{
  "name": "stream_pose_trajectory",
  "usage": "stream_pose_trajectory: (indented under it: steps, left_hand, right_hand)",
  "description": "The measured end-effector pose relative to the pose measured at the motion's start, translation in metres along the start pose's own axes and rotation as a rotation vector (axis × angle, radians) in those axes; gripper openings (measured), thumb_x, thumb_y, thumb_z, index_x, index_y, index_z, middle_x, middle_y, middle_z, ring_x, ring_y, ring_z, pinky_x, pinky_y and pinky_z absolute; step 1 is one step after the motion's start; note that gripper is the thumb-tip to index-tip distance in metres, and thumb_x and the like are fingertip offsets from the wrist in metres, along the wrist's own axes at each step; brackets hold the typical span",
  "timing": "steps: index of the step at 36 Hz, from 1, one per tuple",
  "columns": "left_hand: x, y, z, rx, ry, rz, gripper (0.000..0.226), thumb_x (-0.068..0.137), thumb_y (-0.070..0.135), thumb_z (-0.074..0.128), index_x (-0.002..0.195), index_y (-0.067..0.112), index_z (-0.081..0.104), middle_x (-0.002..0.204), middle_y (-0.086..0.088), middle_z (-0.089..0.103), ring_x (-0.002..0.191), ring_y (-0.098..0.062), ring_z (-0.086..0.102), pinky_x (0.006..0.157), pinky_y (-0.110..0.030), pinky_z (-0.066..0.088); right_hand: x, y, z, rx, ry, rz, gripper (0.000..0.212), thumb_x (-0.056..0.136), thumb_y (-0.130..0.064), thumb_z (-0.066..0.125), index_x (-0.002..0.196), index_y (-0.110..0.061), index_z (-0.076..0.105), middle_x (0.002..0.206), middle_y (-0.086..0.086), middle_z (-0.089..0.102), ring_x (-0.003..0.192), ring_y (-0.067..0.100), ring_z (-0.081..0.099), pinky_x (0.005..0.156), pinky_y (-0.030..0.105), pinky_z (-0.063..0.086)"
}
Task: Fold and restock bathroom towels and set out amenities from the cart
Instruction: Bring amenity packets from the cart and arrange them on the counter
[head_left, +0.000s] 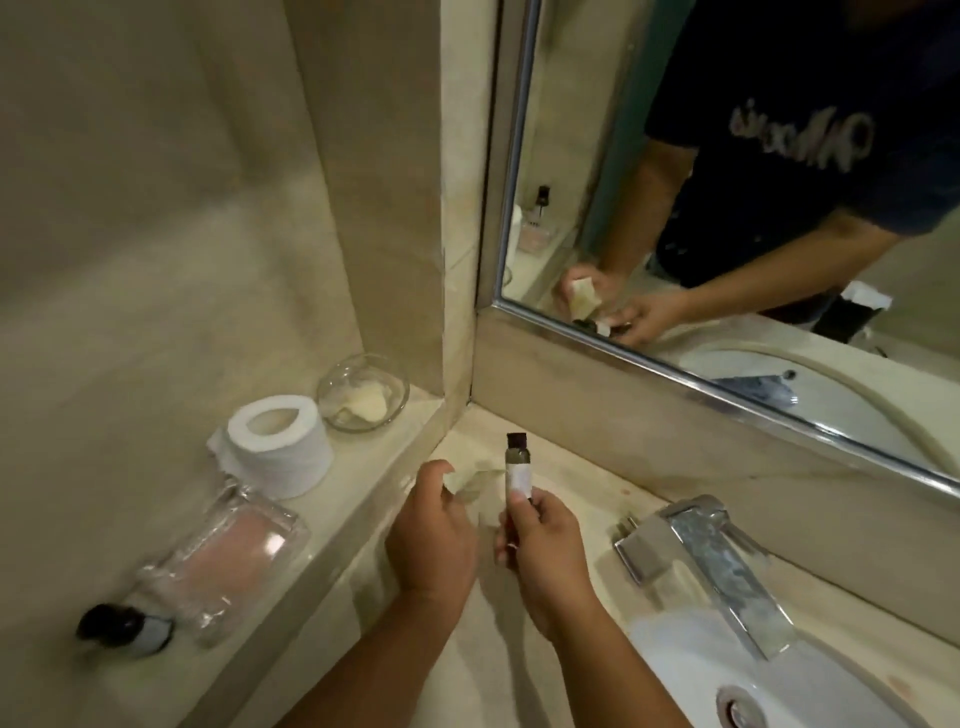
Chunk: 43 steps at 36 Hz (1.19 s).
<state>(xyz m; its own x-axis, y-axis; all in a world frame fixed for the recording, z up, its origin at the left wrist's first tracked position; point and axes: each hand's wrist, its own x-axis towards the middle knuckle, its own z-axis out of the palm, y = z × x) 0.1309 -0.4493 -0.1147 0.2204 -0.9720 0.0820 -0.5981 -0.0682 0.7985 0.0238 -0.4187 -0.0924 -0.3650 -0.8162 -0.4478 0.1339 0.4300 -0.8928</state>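
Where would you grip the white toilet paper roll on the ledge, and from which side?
Probably across its round outer wall, from above: the white toilet paper roll stands on end, hole up, with the clear glass bowl and the square glass bottle close on either side.

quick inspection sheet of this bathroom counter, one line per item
surface: pale stone counter with a raised ledge on the left
job's things: small black-capped bottle held upright; second small bottle on the ledge beside a glass tray
clutter: toilet roll and glass bowl on the ledge
hands: right hand grips the black-capped bottle; left hand holds a pale crumpled piece
cables: nothing seen
surroundings: faucet, white sink, mirror
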Motion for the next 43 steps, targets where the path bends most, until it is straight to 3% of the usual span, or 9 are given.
stream_pose_trajectory:
  steps: [2,6,16,19,22,26,28,39,43]
  left_hand:
    - [-0.015,0.011,-0.024,-0.068,0.018,-0.019,0.002,0.103,0.025,0.055,0.105,0.026,0.055,0.086,0.003,0.071,0.078,-0.029,0.066,0.061,-0.035,0.048]
    - [-0.039,0.042,-0.073,-0.171,0.128,0.034,0.007,0.102,0.037,0.048,0.097,0.034,0.044,0.070,0.009,0.062,0.067,-0.022,0.062,0.054,-0.036,0.044]
    - [-0.120,0.123,-0.199,-0.348,0.367,0.067,0.008,0.101,0.035,0.057,0.105,0.032,0.051,0.073,0.008,0.072,0.068,-0.005,0.068,0.062,-0.034,0.054]
    - [-0.157,0.143,-0.239,-0.450,0.382,0.062,0.011,0.103,0.028,0.058,0.107,0.034,0.049,0.064,0.000,0.071,0.053,-0.013,0.067,0.054,-0.020,0.049]
    - [-0.193,0.153,-0.278,-0.498,0.390,0.049,0.019,0.102,0.023,0.061,0.109,0.034,0.048,0.061,-0.004,0.071,0.057,-0.017,0.071,0.060,-0.011,0.047]
    - [-0.237,0.146,-0.329,-0.383,0.474,0.038,0.017,0.096,0.023,0.070,0.082,0.022,0.060,0.064,0.011,0.071,0.054,-0.005,0.066,0.052,-0.020,0.048]
    - [-0.260,0.137,-0.356,-0.367,0.539,0.013,0.011,0.095,0.024,0.071,0.086,0.019,0.068,0.074,0.011,0.075,0.065,-0.007,0.071,0.059,-0.030,0.055]
    - [-0.417,0.077,-0.509,-0.268,1.023,-0.065,0.005,0.098,0.023,0.066,0.094,0.022,0.068,0.088,0.010,0.078,0.079,-0.010,0.076,0.072,-0.039,0.061]
    - [-0.502,0.059,-0.562,-0.209,1.184,-0.123,0.010,0.100,0.018,0.064,0.092,0.024,0.066,0.085,0.019,0.076,0.074,-0.001,0.072,0.065,-0.022,0.056]
  right_hand:
    - [-0.031,-0.011,0.004,0.069,-0.067,-0.063,0.025,0.107,-0.025,0.051,0.104,-0.001,0.059,0.074,0.011,0.063,0.059,0.018,0.055,0.058,0.030,0.046]
    - [-0.083,-0.034,0.009,0.104,-0.144,-0.174,0.013,0.106,-0.020,0.054,0.108,-0.010,0.062,0.087,0.010,0.072,0.062,0.017,0.059,0.059,0.029,0.047]
    - [-0.204,-0.092,-0.006,0.054,-0.293,-0.514,0.005,0.102,-0.022,0.060,0.107,-0.021,0.059,0.089,-0.001,0.070,0.069,0.011,0.061,0.065,0.027,0.050]
    - [-0.243,-0.103,-0.006,0.129,-0.400,-0.538,0.006,0.104,-0.019,0.057,0.110,-0.017,0.057,0.087,0.010,0.069,0.065,0.016,0.064,0.064,0.033,0.051]
    - [-0.284,-0.110,-0.001,0.205,-0.497,-0.563,0.009,0.103,-0.012,0.058,0.111,-0.016,0.056,0.079,0.007,0.069,0.063,0.018,0.064,0.061,0.028,0.053]
    - [-0.337,-0.113,0.016,0.224,-0.653,-0.593,0.008,0.103,-0.009,0.058,0.110,-0.012,0.056,0.078,0.011,0.067,0.062,0.022,0.061,0.061,0.033,0.053]
    - [-0.367,-0.113,0.028,0.231,-0.744,-0.600,0.007,0.102,-0.008,0.058,0.109,-0.010,0.057,0.080,0.015,0.069,0.062,0.021,0.060,0.060,0.032,0.052]
    - [-0.570,-0.076,0.096,0.223,-1.287,-0.517,0.008,0.101,-0.003,0.058,0.109,-0.006,0.058,0.078,0.004,0.073,0.060,0.014,0.064,0.054,0.024,0.053]
    - [-0.660,-0.042,0.108,0.148,-1.471,-0.507,0.010,0.101,-0.006,0.059,0.111,-0.007,0.060,0.084,0.005,0.076,0.058,0.013,0.065,0.054,0.024,0.053]
